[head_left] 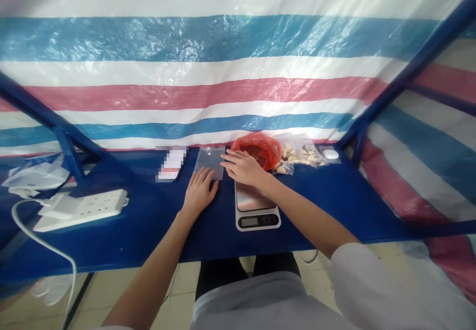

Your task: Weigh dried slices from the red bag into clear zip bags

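Observation:
My left hand (199, 190) lies with its fingers spread at the near edge of a clear plastic bag (210, 159), which is flat on the blue table (137, 231). Just left of the red plastic bag's front, my right hand (243, 166) reaches over the top of a digital kitchen scale (257, 221), fingers stretched out and nothing seen in them. The open red plastic bag (273, 146) has dark contents that I cannot make out. To its right are clear bags of pale, dried-looking pieces (303, 154).
A pixelated phone-like object (172, 164) lies left of the clear bag. At far left are a white power strip (100, 205) with a cable and crumpled plastic (40, 174). A white round object (330, 155) sits at right. Blue frame bars and a striped tarp (223, 94) enclose the table.

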`<state>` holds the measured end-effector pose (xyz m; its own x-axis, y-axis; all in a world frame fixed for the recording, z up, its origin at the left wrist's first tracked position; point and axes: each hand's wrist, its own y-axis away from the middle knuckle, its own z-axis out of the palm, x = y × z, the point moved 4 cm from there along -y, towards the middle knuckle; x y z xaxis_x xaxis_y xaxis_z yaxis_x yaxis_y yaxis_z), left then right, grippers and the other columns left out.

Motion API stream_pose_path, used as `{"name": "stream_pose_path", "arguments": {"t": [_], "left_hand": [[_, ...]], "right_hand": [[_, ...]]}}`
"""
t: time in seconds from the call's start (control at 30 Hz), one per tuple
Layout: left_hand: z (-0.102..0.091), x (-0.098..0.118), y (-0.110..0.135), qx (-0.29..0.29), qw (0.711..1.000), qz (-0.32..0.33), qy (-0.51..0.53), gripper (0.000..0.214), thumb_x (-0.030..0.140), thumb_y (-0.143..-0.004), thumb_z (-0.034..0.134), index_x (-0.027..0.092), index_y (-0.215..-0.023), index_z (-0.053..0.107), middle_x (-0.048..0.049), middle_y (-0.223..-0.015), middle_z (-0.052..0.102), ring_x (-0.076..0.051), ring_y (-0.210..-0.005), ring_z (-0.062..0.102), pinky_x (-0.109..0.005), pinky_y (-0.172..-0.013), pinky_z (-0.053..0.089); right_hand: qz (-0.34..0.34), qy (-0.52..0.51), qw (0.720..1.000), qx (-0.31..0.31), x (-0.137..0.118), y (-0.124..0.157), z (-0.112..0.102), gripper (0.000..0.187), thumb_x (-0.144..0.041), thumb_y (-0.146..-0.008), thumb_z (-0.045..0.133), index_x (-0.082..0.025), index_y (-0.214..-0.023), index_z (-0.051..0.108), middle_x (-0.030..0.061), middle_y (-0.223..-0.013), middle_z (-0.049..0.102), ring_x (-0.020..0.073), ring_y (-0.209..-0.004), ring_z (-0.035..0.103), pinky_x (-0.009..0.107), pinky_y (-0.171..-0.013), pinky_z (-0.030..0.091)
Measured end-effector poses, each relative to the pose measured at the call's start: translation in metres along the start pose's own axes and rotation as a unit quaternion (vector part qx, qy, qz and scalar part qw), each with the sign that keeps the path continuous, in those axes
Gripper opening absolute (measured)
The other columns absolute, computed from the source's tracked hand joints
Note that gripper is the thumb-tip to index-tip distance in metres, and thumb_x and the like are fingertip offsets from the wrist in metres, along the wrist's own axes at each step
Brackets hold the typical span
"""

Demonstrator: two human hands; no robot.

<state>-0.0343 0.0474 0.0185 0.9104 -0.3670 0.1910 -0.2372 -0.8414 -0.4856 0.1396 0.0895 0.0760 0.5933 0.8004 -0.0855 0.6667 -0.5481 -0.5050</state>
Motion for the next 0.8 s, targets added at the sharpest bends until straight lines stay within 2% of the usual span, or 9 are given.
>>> {"name": "stream_pose_path", "arguments": {"t": [0.13, 0.2, 0.3, 0.5, 0.67, 0.8], "left_hand": [[-0.004, 0.018, -0.006, 0.009, 1.000, -0.001, -0.020, 0.041, 0.037, -0.096, 0.043, 0.017, -0.124, 0.065, -0.0145, -0.130, 0.066, -0.032, -0.127, 0.057, -0.049, -0.113, 0.038], [-0.003, 0.026, -0.010, 0.007, 1.000, -0.006, -0.025, 0.041, 0.037, -0.097, 0.042, 0.016, -0.122, 0.067, -0.0148, -0.129, 0.067, -0.032, -0.126, 0.058, -0.049, -0.113, 0.038], [0.002, 0.032, -0.017, 0.002, 0.999, -0.020, -0.026, 0.042, 0.036, -0.096, 0.042, 0.015, -0.122, 0.067, -0.0157, -0.128, 0.067, -0.033, -0.126, 0.058, -0.050, -0.112, 0.038], [0.015, 0.029, -0.029, -0.019, 0.998, -0.046, -0.036, 0.044, 0.035, -0.095, 0.041, 0.014, -0.125, 0.066, -0.0173, -0.133, 0.063, -0.033, -0.129, 0.055, -0.052, -0.115, 0.033], [0.027, 0.024, -0.031, -0.072, 0.993, -0.071, -0.063, 0.050, 0.035, -0.096, 0.039, 0.012, -0.136, 0.059, -0.0190, -0.146, 0.052, -0.036, -0.139, 0.044, -0.055, -0.117, 0.029], [0.031, 0.022, -0.030, -0.113, 0.988, -0.090, -0.062, 0.054, 0.042, -0.097, 0.039, 0.016, -0.143, 0.054, -0.0162, -0.154, 0.044, -0.038, -0.144, 0.037, -0.056, -0.118, 0.026]], "right_hand": [[0.050, 0.012, 0.996, 0.068, 0.017, 0.040, -0.032, 0.030, -0.019, -0.095, 0.049, -0.019, -0.111, 0.075, 0.0070, -0.130, 0.068, 0.0250, -0.131, 0.056, 0.041, -0.113, 0.043], [0.086, 0.028, 0.990, 0.106, 0.032, 0.063, -0.044, 0.029, -0.019, -0.094, 0.050, -0.020, -0.107, 0.076, 0.0061, -0.126, 0.071, 0.0249, -0.127, 0.059, 0.040, -0.110, 0.046], [0.158, 0.038, 0.979, 0.126, 0.060, 0.097, -0.056, 0.029, -0.020, -0.094, 0.050, -0.023, -0.108, 0.076, 0.0047, -0.127, 0.070, 0.0240, -0.122, 0.063, 0.040, -0.105, 0.051], [0.236, 0.087, 0.963, 0.092, 0.101, 0.143, -0.063, 0.030, -0.024, -0.095, 0.050, -0.020, -0.112, 0.074, 0.0069, -0.129, 0.068, 0.0275, -0.127, 0.059, 0.043, -0.107, 0.048], [0.256, 0.127, 0.957, 0.047, 0.113, 0.155, -0.058, 0.035, -0.022, -0.093, 0.050, -0.018, -0.122, 0.069, 0.0087, -0.137, 0.063, 0.0293, -0.132, 0.053, 0.046, -0.113, 0.041], [0.266, 0.160, 0.950, 0.022, 0.119, 0.157, -0.052, 0.043, -0.017, -0.088, 0.051, -0.019, -0.129, 0.065, 0.0097, -0.147, 0.053, 0.0300, -0.139, 0.045, 0.049, -0.117, 0.034]]}}
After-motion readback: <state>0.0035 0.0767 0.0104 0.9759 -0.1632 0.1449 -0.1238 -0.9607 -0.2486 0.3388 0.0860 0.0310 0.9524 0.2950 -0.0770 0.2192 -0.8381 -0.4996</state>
